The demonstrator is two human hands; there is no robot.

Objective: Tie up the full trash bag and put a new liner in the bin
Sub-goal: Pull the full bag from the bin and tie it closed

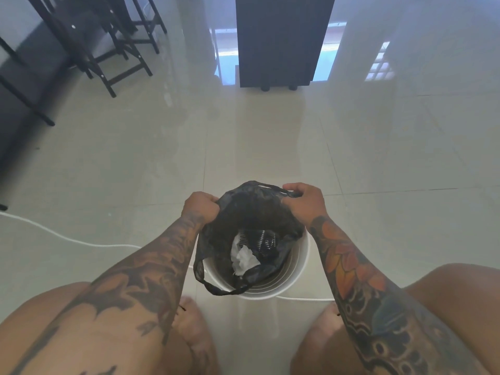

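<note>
bare knees [81, 334] fill the bottom corners of the view, one on each side, with two tattooed forearms reaching forward between them. bare feet [192, 320] show on the tiles just behind the bin.

white bin [299, 262] stands on the floor between the knees, round, seen from above. black trash bag [251, 209] sits inside it, mouth pulled up above the rim and held wide. inside the bag: crumpled white paper [244, 259] and a dark ridged item, too dim to identify.

left hand [201, 208] is closed in a fist around the left edge of the bag mouth. right hand [304, 200] pinches the right edge, fingers curled over a thin handle strip that runs across the far side of the opening. one bag handle loop [213, 286] hangs loose over the near rim of the bin, outside it, held by neither hand. bag not yet tied.

white cord [67, 238] runs across the floor from the left edge toward the bin and shows again on the right behind it.

glossy pale floor tiles [270, 147] reflect light. dark chair legs [108, 58] stand at top left, well apart from the bin. dark cabinet [278, 39] on small feet stands at top centre.
</note>
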